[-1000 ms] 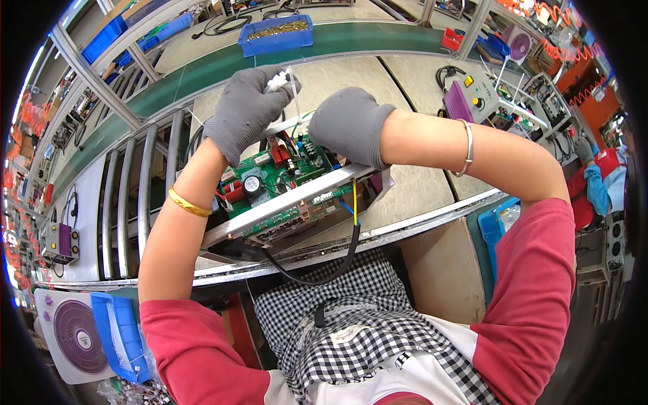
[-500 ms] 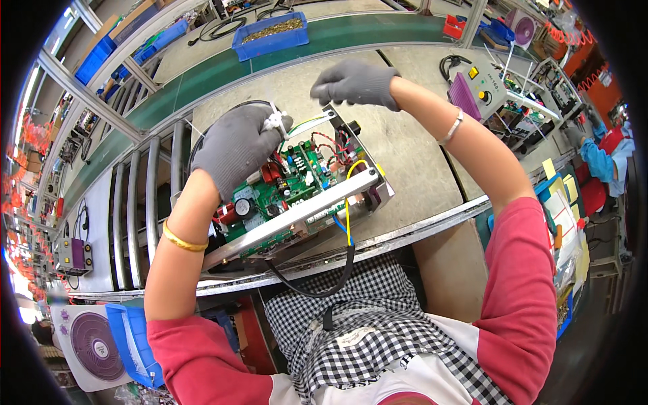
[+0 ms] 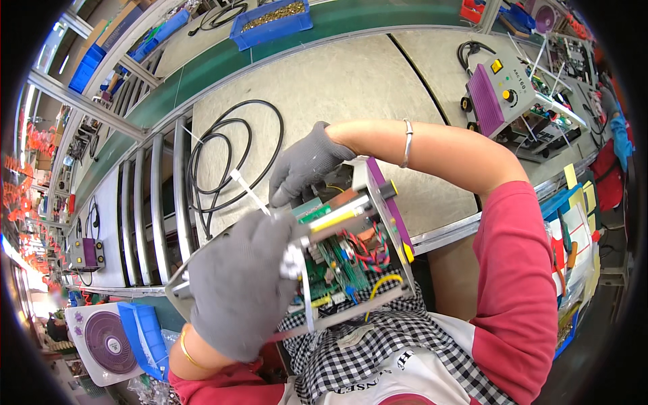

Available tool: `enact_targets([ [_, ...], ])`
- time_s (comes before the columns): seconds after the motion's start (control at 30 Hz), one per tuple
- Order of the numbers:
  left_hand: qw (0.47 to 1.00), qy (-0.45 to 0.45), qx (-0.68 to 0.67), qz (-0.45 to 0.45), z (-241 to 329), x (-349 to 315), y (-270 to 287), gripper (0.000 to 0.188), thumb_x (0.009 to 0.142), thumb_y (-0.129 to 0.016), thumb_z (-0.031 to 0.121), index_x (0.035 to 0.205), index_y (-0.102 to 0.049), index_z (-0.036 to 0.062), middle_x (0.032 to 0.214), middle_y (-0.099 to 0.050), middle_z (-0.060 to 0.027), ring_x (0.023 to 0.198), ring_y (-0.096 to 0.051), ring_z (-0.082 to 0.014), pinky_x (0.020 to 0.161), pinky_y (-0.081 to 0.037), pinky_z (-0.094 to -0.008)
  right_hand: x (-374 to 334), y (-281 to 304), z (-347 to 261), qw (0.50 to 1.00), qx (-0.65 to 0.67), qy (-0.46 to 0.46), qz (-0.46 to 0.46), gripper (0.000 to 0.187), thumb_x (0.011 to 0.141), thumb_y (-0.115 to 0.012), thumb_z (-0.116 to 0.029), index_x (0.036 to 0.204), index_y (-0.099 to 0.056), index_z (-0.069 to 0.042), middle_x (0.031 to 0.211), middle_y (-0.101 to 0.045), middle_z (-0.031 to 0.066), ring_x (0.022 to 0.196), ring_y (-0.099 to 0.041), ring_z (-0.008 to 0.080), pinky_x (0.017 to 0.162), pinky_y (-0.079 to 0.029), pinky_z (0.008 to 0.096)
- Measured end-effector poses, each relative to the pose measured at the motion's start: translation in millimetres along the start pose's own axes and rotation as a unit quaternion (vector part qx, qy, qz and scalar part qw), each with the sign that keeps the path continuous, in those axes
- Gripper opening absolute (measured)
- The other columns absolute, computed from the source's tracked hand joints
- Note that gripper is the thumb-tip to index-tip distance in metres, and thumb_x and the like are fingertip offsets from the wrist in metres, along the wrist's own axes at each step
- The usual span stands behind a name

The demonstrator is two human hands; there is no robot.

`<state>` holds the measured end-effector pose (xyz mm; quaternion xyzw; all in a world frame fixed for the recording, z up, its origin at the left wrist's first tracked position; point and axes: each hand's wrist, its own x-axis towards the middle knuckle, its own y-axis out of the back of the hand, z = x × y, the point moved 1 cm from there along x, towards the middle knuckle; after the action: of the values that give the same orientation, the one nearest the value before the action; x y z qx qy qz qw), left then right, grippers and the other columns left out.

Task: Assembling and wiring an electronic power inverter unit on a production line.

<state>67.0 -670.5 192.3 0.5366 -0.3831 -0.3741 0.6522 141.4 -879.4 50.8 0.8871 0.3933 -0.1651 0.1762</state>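
Note:
A box-shaped electrical unit, its sides off, shows green circuit boards, coloured wires and a purple end panel. It stands tilted close to my apron at the table's near edge. My left hand, in a grey glove, is closed at the unit's left side, with a bundle of white cable ties at its fingertips. One loose white tie sticks up between the hands. My right hand, also gloved, reaches over the unit's far side with fingers bent down; what they grip is hidden behind the frame.
A black cable lies coiled on the table behind the unit. Metal rollers run along the left. At the right stands another unit with a purple panel. A blue bin of small brass-coloured parts sits at the back.
The unit has been tilted and brought nearer to my body. My left hand has come down towards me with the ties. My right hand has dropped from the air onto the unit's far side.

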Motion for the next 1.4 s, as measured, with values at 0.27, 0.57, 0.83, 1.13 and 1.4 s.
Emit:
enact_targets([
  [0.27, 0.994, -0.029, 0.081, 0.064, 52, -51, -18, 0.025, 0.087, -0.078, 0.031, 0.102, -0.065, 0.0156, 0.087, -0.068, 0.0018, 0.057, -0.058, -0.0124, 0.046, -0.034, -0.0316, -15, -25, -18, 0.999, -0.029, -0.004, -0.035, 0.036, 0.101, -0.068, -0.034, 0.123, -0.073, -0.006, 0.087, -0.070, 0.0001, 0.072, -0.060, 0.0088, 0.066, -0.051, 0.0263],
  [0.57, 0.993, -0.063, 0.095, 0.032, 57, -69, -22, 0.034, 0.088, -0.076, 0.039, 0.107, -0.066, 0.0129, 0.089, -0.069, 0.0006, 0.058, -0.057, -0.0083, 0.047, -0.031, -0.0286, -31, -43, -62, 0.968, 0.034, 0.204, -0.143, 0.053, 0.094, -0.072, -0.018, 0.142, -0.059, -0.001, 0.105, -0.068, 0.0031, 0.092, -0.060, 0.0091, 0.079, -0.052, 0.0277],
  [0.83, 0.994, -0.094, 0.002, 0.056, 26, -40, -14, 0.020, 0.091, -0.073, 0.030, 0.093, -0.060, 0.0148, 0.073, -0.051, -0.0003, 0.049, -0.055, -0.0145, 0.040, -0.039, -0.0340, -75, -34, -71, 0.976, 0.083, 0.196, 0.037, 0.030, 0.097, -0.072, -0.034, 0.102, -0.077, -0.005, 0.085, -0.072, -0.0030, 0.070, -0.059, 0.0045, 0.060, -0.046, 0.0225],
  [1.13, 0.994, -0.074, -0.069, 0.048, -51, 26, -13, 0.014, 0.093, -0.062, 0.020, 0.093, -0.072, 0.0097, 0.083, -0.067, -0.0133, 0.076, -0.066, -0.0361, 0.068, -0.050, -0.0433, -110, 8, -25, 0.963, -0.063, 0.034, 0.261, 0.026, 0.088, -0.080, -0.018, 0.110, -0.078, -0.006, 0.081, -0.073, -0.0021, 0.067, -0.057, 0.0053, 0.058, -0.045, 0.0250],
  [1.4, 0.978, 0.035, -0.201, -0.052, -108, 86, -26, 0.033, 0.098, -0.067, 0.031, 0.103, -0.074, -0.0004, 0.081, -0.070, -0.0085, 0.073, -0.063, -0.0149, 0.070, -0.051, -0.0326, -53, 89, -2, 0.991, -0.120, -0.007, 0.055, 0.019, 0.087, -0.078, -0.012, 0.105, -0.081, -0.009, 0.087, -0.076, -0.0038, 0.073, -0.062, 0.0054, 0.060, -0.047, 0.0252],
])
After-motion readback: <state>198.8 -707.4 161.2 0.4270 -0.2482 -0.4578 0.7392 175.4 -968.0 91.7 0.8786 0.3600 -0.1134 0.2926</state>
